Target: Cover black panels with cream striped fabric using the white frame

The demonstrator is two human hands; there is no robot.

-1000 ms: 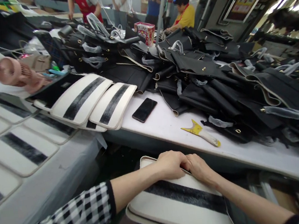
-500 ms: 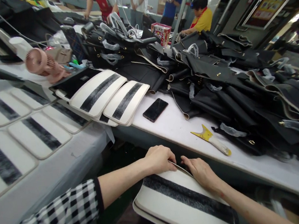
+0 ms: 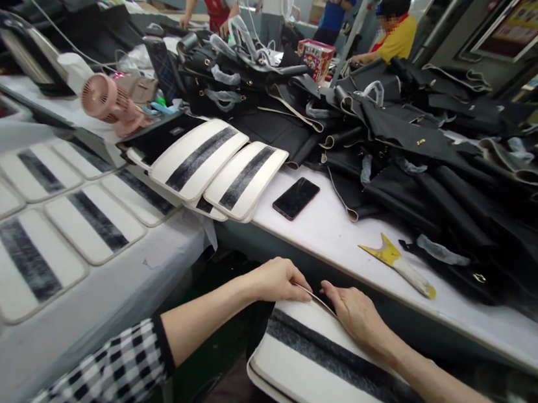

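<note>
A white panel with a black stripe (image 3: 319,372) lies tilted across my lap, with another pale layer showing under its near left edge. My left hand (image 3: 279,281) pinches the panel's far edge, thumb on top. Just to its right, my right hand (image 3: 359,314) has its fingers curled over the same edge, with the palm side along the panel. Between the two hands the edge stands slightly raised, showing a thin gap. The right fingertips are partly hidden behind the edge.
Similar striped panels (image 3: 95,226) lie on the left table, and more are stacked at the table corner (image 3: 246,178). On the white table are a phone (image 3: 297,198), a yellow-ended spreader (image 3: 399,264), heaped black bag pieces (image 3: 424,189) and a pink fan (image 3: 112,103). Several people stand beyond.
The view has swung a little left, so the surroundings sit farther right. Both hands stay at the panel's far edge; the right hand has shifted slightly closer to the left.
</note>
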